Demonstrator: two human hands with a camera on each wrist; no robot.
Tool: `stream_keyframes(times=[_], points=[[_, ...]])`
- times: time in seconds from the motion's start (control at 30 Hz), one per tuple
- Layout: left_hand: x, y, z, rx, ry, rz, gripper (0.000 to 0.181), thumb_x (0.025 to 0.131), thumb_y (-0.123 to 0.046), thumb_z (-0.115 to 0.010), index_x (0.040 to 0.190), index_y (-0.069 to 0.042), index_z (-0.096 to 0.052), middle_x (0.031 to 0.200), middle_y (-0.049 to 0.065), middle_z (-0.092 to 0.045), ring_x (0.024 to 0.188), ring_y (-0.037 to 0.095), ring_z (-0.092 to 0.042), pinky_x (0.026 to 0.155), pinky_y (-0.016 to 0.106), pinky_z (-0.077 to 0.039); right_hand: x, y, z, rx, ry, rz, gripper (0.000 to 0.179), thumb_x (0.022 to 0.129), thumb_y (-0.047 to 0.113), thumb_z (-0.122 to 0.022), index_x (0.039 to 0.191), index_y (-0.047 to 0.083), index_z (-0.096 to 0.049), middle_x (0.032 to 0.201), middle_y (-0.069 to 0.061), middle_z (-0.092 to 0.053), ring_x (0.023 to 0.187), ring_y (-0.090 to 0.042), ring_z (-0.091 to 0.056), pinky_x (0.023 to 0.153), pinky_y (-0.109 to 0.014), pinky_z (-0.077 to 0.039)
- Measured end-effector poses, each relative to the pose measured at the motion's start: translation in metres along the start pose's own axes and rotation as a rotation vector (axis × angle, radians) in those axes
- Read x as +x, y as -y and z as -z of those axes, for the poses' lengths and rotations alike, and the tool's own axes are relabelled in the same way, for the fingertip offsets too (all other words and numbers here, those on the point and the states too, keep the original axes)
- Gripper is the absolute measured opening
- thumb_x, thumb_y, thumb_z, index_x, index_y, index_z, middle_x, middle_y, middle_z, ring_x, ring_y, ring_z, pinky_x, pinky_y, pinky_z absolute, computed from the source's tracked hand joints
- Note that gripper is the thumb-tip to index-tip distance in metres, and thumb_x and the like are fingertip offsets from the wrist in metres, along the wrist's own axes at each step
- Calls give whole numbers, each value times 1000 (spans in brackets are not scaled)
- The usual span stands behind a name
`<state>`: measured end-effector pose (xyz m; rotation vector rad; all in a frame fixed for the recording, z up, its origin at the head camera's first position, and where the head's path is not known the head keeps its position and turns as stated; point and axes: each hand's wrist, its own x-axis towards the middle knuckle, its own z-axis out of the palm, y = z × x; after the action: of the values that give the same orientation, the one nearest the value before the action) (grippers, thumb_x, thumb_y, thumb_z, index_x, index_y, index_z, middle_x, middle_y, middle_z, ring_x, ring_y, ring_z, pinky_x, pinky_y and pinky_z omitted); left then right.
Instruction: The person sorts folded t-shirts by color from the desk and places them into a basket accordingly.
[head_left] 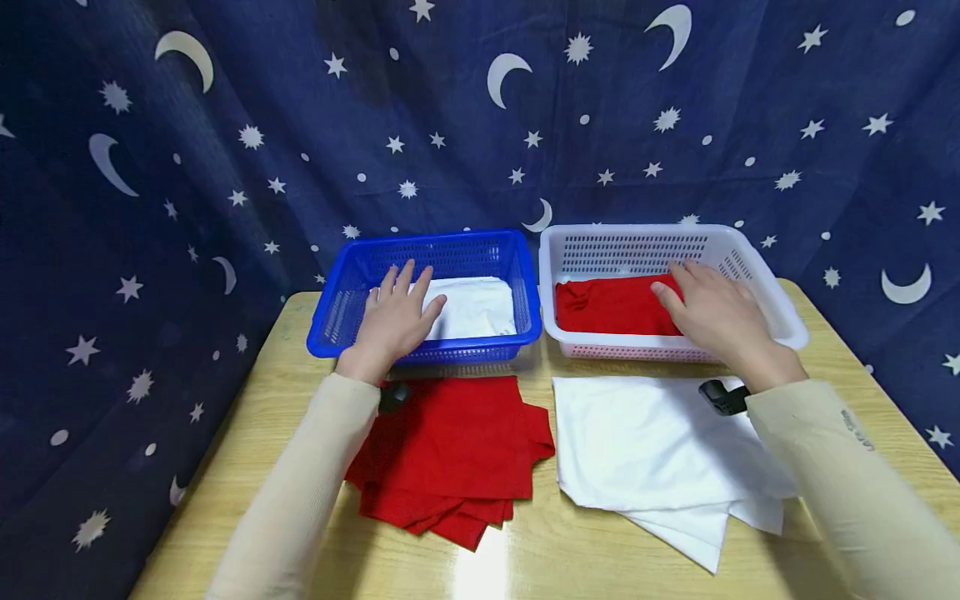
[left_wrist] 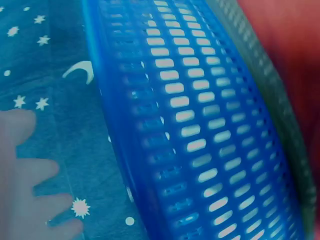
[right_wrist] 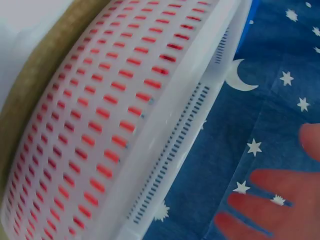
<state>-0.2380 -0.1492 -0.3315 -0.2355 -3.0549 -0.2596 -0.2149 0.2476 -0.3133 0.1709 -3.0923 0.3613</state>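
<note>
My left hand [head_left: 396, 321], fingers spread and straight, is over the blue basket [head_left: 480, 343], where a folded white cloth [head_left: 480, 304] lies. Nothing is in its grasp. Over the right part of the white basket [head_left: 630, 338] is my right hand [head_left: 712, 312], its fingers extended and holding nothing. Folded red cloth [head_left: 611, 307] lies in that basket; whether the fingertips touch it I cannot tell. In the left wrist view the left hand [left_wrist: 32, 195] shows beside the blue basket's perforated wall [left_wrist: 185, 117]. The right wrist view has the right hand [right_wrist: 280, 200] with fingers apart.
In front of the blue basket lies a stack of red cloths [head_left: 457, 442], fanned at its lower edge. A stack of white cloths [head_left: 637, 442] lies before the white basket, partly under the right forearm. Behind the wooden table [head_left: 292, 333] hangs a dark blue star-and-moon curtain [head_left: 450, 100].
</note>
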Motion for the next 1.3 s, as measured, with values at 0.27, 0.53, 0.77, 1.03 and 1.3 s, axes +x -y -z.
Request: stream_keyframes(times=[0.27,0.53,0.77,1.03,1.3], points=[[-30,-6,-4,-171,-344,-23,46,89,-37,-49,129,-16,-46,130,8,-40,120,26,-33,90,46,-38,-7,10,-13,279,-125,18,62,92,51,-26,134,7,-40,127,-21,-46,112,-42,-41,92,-58,-28],[-59,-7,2,-446,-353,3,33,89,-33,-49,117,-15,-56,107,2,-57,98,20,-51,79,35,-42,-16,32,-31,609,-210,51,49,92,47,-34,122,13,-53,106,-12,-62,98,-28,-56,85,-50,-40],[-86,8,9,-586,-178,93,34,90,-36,-49,119,-18,-54,110,3,-58,99,20,-54,83,38,-44,-32,50,-48,795,-165,31,45,92,46,-36,126,19,-50,108,-3,-61,95,-17,-59,86,-38,-44],[-97,32,-1,-611,-140,253,40,90,-42,-45,120,-16,-49,110,8,-58,100,23,-53,82,42,-42,-39,58,-52,904,-92,72,44,92,44,-38,126,19,-50,108,-7,-62,95,-19,-59,89,-44,-41],[-103,53,-6,-540,24,296,39,92,-43,-41,108,-12,-58,94,8,-63,84,21,-57,73,37,-41,-32,67,-64,885,-23,127,38,91,43,-42,122,23,-53,106,-1,-62,93,-16,-59,84,-42,-45]])
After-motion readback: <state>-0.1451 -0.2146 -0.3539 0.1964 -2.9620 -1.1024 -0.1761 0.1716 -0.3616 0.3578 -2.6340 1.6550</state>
